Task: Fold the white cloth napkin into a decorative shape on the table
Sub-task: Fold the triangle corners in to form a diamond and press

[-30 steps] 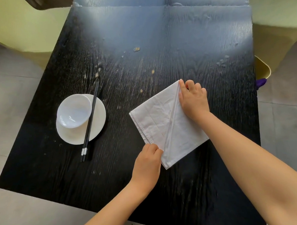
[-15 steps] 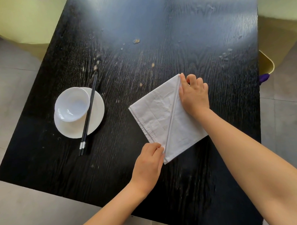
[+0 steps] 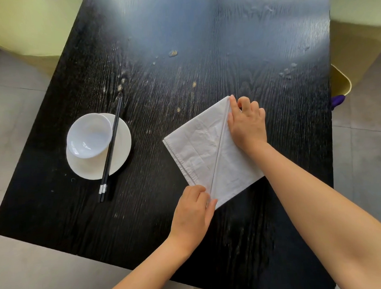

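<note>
The white cloth napkin (image 3: 198, 148) lies flat on the black table (image 3: 181, 46), right of centre, turned like a diamond. A raised diagonal fold runs from its far corner to its near corner. My left hand (image 3: 192, 214) pinches the near corner where the fold ends. At the far corner, my right hand (image 3: 247, 122) lies on the right flap with its fingers curled on the cloth and its index fingertip at the tip. The right flap is partly hidden under that hand and forearm.
A white bowl (image 3: 88, 135) sits on a white plate (image 3: 122, 151) at the left, with black chopsticks (image 3: 110, 152) laid across the plate's right side. Crumbs and smears dot the table's middle. Yellow-green chairs (image 3: 341, 81) stand beyond the table's right and far left edges.
Both hands stay on the same two corners of the napkin. The right hand's fingers have curled a little more at the far corner. The napkin has not visibly shifted.
</note>
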A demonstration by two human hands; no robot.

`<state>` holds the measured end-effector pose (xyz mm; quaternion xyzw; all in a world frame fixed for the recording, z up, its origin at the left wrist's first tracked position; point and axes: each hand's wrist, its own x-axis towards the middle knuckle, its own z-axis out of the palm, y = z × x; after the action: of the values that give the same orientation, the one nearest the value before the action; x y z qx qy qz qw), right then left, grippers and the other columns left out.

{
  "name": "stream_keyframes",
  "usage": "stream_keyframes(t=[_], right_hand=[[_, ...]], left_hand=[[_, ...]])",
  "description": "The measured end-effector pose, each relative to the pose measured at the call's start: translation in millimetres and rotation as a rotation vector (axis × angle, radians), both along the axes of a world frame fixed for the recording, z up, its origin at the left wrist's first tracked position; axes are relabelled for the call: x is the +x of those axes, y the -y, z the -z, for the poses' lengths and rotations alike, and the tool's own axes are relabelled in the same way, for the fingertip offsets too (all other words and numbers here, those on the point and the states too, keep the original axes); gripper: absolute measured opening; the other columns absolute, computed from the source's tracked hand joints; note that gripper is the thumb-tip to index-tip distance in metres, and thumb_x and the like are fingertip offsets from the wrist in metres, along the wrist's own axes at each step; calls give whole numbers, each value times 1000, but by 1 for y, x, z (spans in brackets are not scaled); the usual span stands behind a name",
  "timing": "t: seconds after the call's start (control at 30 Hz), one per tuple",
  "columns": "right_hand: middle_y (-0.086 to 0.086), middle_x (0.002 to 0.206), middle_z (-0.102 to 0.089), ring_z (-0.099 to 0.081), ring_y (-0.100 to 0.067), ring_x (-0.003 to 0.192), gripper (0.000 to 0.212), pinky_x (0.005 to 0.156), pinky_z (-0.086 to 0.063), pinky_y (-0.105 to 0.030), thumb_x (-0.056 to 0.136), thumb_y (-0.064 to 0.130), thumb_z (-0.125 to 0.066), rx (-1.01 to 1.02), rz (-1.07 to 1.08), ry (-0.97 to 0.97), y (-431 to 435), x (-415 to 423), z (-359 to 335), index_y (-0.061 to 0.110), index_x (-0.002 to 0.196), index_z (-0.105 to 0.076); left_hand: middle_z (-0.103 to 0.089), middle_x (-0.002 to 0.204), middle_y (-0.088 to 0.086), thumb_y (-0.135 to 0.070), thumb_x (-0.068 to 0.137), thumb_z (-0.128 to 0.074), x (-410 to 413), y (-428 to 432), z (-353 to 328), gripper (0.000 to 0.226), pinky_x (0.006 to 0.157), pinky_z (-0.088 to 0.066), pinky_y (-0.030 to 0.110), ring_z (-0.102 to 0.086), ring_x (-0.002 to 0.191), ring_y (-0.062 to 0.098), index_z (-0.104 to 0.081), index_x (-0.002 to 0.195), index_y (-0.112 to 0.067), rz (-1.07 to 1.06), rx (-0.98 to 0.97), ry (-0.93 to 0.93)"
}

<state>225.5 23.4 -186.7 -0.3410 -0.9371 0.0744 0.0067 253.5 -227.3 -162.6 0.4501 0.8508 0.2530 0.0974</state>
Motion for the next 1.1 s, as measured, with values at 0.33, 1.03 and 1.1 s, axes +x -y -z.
stream_keyframes(t=[0.33, 1.03, 1.1], right_hand=[[-14, 119, -50, -46, -35, 94, 46, 80, -36, -45, 95, 23, -40, 6, 38, -137, -1, 4, 3, 10, 139, -37], [-7, 109, -59, -44, -26, 91, 38, 75, -36, -39, 91, 17, -46, 91, -17, -253, 1, 12, 10, 12, 128, -53], [-7, 110, -58, -45, -26, 91, 38, 75, -36, -39, 91, 17, -46, 97, -20, -240, 0, 12, 10, 12, 128, -53]], left_hand=[[-56, 84, 0, -17, 75, -72, 10, -13, 8, 47, 60, -49, 29, -52, 69, 16, -48, 115, -16, -48, -95, -82], [-57, 84, 1, -26, 83, -50, 12, -9, 17, 25, 80, -35, 34, -43, 82, 18, -51, 105, -16, -32, -136, -273], [-55, 84, 0, -29, 83, -47, 9, -14, 11, 26, 78, -32, 33, -43, 81, 18, -50, 105, -16, -58, -150, -263]])
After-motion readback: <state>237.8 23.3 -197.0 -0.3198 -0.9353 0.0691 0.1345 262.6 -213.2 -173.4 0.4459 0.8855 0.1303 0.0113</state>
